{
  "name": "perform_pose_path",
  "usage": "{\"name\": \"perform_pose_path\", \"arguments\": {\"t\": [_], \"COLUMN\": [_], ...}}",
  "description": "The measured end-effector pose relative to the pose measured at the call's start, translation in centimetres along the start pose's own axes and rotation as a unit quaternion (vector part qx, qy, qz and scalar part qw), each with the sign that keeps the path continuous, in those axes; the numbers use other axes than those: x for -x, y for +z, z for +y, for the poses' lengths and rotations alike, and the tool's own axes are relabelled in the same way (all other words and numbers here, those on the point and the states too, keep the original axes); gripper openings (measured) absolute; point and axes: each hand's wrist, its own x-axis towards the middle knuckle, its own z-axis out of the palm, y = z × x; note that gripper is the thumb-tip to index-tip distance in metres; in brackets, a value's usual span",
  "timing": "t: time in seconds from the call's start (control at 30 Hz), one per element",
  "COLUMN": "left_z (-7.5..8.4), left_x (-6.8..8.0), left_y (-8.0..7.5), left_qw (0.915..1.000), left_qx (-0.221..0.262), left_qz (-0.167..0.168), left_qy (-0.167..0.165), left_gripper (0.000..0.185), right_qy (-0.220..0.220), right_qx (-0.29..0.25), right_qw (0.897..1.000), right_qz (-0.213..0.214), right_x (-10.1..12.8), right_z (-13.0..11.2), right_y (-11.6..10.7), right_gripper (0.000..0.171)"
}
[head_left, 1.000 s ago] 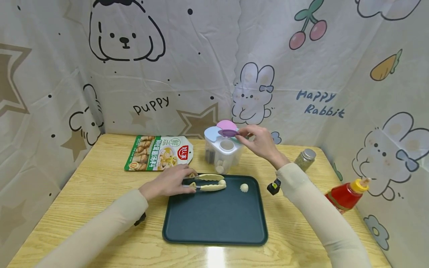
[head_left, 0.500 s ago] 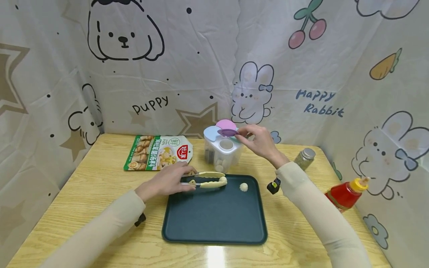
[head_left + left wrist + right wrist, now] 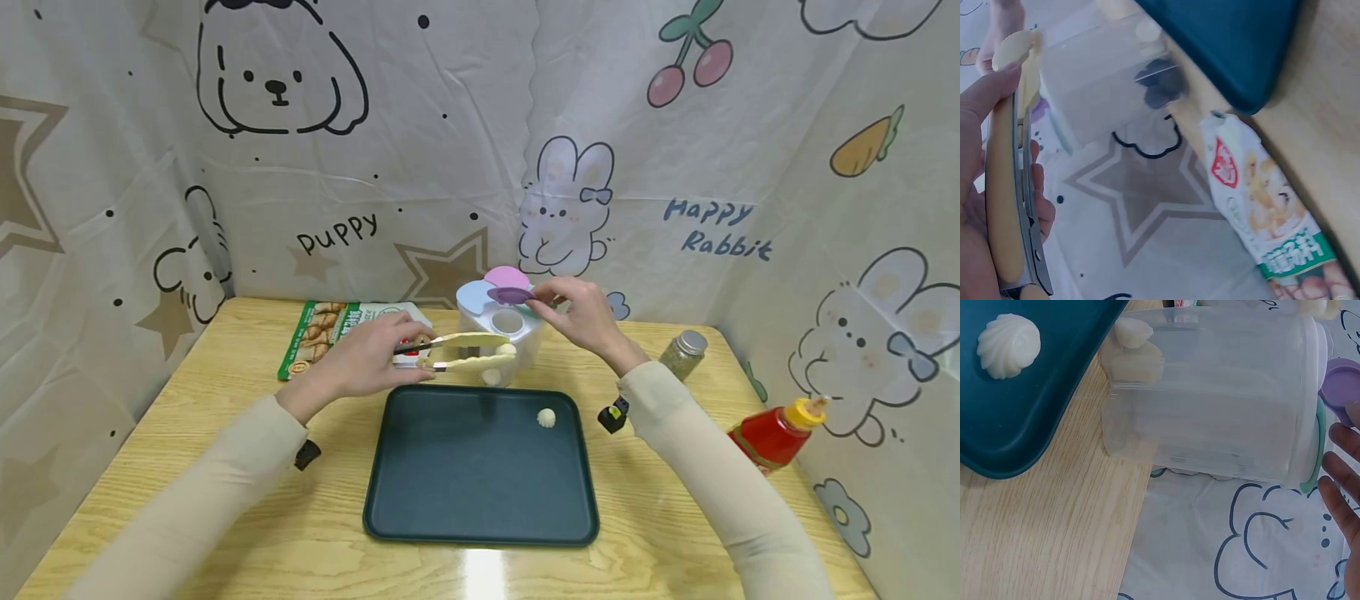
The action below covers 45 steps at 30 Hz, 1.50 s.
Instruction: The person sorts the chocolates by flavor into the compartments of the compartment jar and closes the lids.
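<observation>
The left hand (image 3: 367,362) has its fingers curled round the handle end of a pair of cream-coloured tongs (image 3: 461,350), gripping them with the two arms drawn close together; the tips point away from the hand toward the clear container (image 3: 498,337) and hang just in front of its wall, above the far edge of the dark tray (image 3: 480,483); whether anything sits between the tips I cannot tell; the left wrist view shows the thumb (image 3: 985,106) laid along the upper arm of the tongs (image 3: 1007,187). The right hand (image 3: 581,317) pinches the purple flap (image 3: 512,295) on the container's lid between thumb and fingertips, holding it raised over a round opening; the right wrist view shows white pieces lying at the bottom of the container (image 3: 1210,394). One white shell-shaped piece (image 3: 547,417) lies on the tray, nearer the right hand than the left. Behind the left hand a printed food packet (image 3: 330,329) lies flat on the surface (image 3: 225,417); beyond the right forearm stand a small jar (image 3: 682,354) and, further out, a red sauce bottle (image 3: 776,433).
</observation>
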Motion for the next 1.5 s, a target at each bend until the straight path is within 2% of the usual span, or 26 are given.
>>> {"name": "perform_pose_path", "arguments": {"t": [0.27, 0.53, 0.63, 0.77, 1.13, 1.3, 1.5], "left_z": [0.1, -0.1, -0.4, -0.9, -2.5, -2.9, -3.3], "left_x": [-0.9, -0.6, 0.1, 1.3, 5.4, 6.3, 6.9], "left_y": [-1.5, -1.6, -1.2, -0.5, 2.5, 3.4, 4.3], "left_qw": [0.9995, 0.9998, 0.9999, 0.9993, 0.994, 0.9922, 0.9909], "left_qx": [0.009, 0.012, 0.004, -0.006, -0.012, 0.0, -0.008], "left_qz": [0.03, 0.013, 0.004, -0.025, -0.092, -0.107, -0.116], "left_qy": [0.009, -0.002, -0.01, -0.029, -0.059, -0.064, -0.066], "left_gripper": [0.045, 0.042, 0.041, 0.047, 0.051, 0.05, 0.05], "right_qy": [-0.001, 0.004, 0.006, 0.01, 0.008, 0.007, 0.006], "right_qx": [0.001, 0.002, 0.0, -0.002, -0.007, -0.007, -0.006], "right_qw": [1.0, 1.0, 1.0, 1.0, 1.0, 1.0, 1.0], "right_qz": [0.001, -0.001, 0.0, -0.002, -0.003, -0.002, -0.003], "right_x": [-0.1, -0.1, -0.1, -0.1, 0.1, 0.0, 0.0], "right_z": [-0.1, -0.1, -0.1, -0.2, -0.2, -0.2, -0.3], "right_y": [0.0, 0.0, 0.0, 0.0, 0.0, -0.1, 0.0], "right_gripper": [0.008, 0.009, 0.009, 0.01, 0.009, 0.009, 0.009]}}
